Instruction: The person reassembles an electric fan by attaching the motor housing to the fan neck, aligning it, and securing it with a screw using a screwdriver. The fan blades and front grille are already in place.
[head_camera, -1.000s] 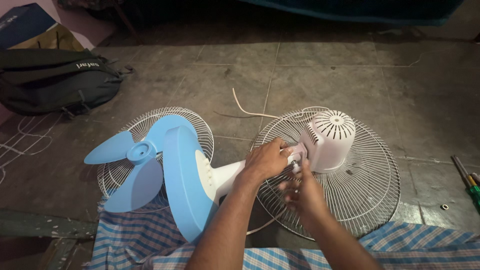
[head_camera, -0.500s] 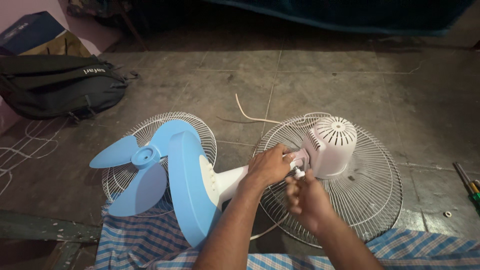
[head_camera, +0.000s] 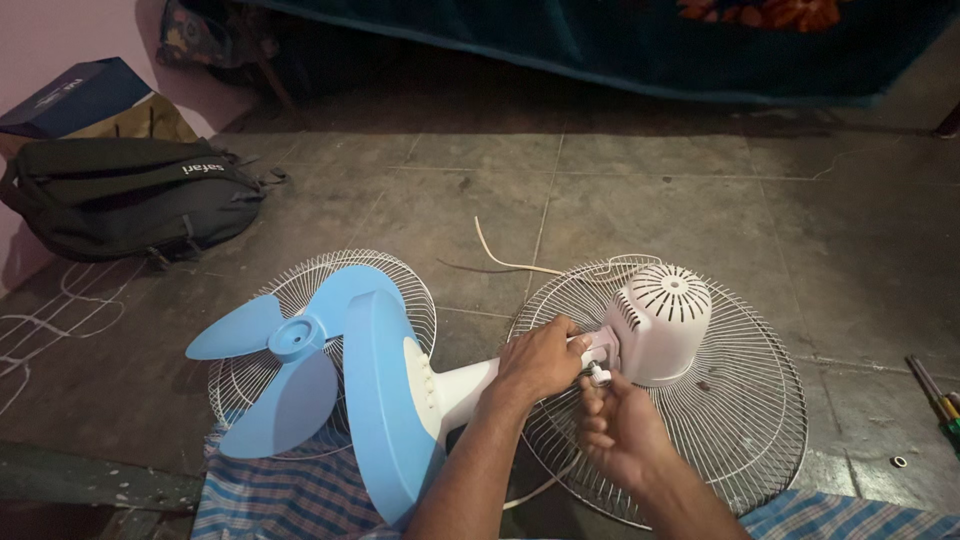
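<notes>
A table fan lies on its side on the floor. My left hand (head_camera: 541, 362) grips the fan's white neck (head_camera: 465, 382) just below the white motor housing (head_camera: 660, 320). Fingertips of my right hand (head_camera: 618, 432) pinch a small white knob (head_camera: 599, 377) at the joint under the housing. The housing rests against a white wire rear guard (head_camera: 740, 400). The fan's blue round base (head_camera: 390, 390) stands on edge near my lap.
A loose blue fan blade (head_camera: 275, 350) lies on a second wire guard (head_camera: 400, 295) at left. A dark backpack (head_camera: 130, 200) sits far left, with a box (head_camera: 75, 95) behind it. Screwdrivers (head_camera: 935, 395) and a small ring (head_camera: 899, 462) lie at right. A white cord (head_camera: 500, 255) trails behind.
The view has tilted so everything sits lower in frame. My right hand has settled from a blur, fingertips now pinched on the knob. My left hand keeps its grip on the neck.
</notes>
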